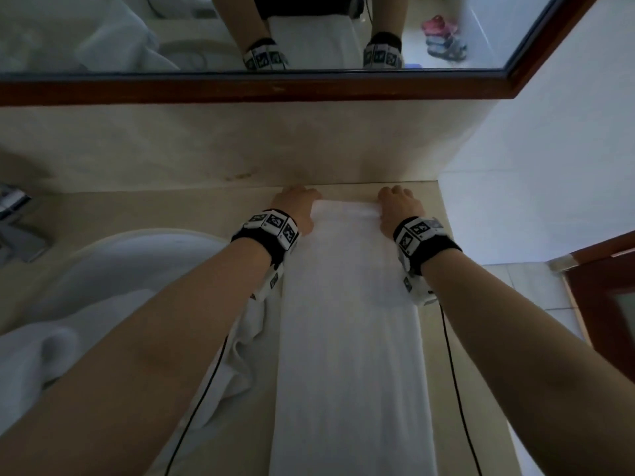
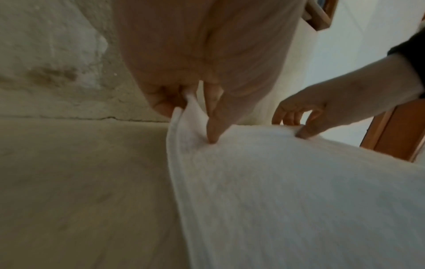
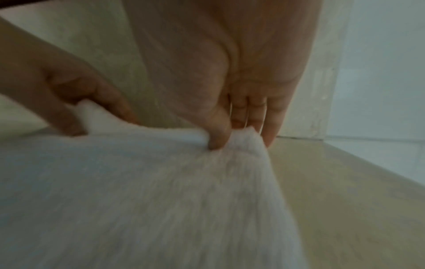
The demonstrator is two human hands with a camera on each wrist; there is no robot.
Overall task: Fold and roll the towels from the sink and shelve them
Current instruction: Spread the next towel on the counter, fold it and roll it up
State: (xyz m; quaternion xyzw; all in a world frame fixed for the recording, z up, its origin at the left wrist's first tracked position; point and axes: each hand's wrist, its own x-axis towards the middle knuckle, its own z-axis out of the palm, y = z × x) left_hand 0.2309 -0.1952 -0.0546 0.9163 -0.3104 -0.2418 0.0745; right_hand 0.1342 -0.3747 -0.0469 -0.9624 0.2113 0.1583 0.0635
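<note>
We have a white towel (image 1: 347, 338) folded into a long strip, lying on the counter (image 1: 144, 207) and running from its near edge to the back edge, where the counter meets the wall. Our left hand (image 1: 295, 204) pinches the strip's far left corner, thumb on top and fingers curled under the hem. Our right hand (image 1: 398, 204) pinches the far right corner the same way, thumb pressed into the cloth. Both corners are lifted slightly off the counter. To the left of the strip sits the sink (image 1: 137, 266), with more white towels (image 1: 37, 348) heaped in it and one spilling over the rim beside the strip. A wood-framed mirror (image 1: 275, 87) hangs above the back edge.
</note>
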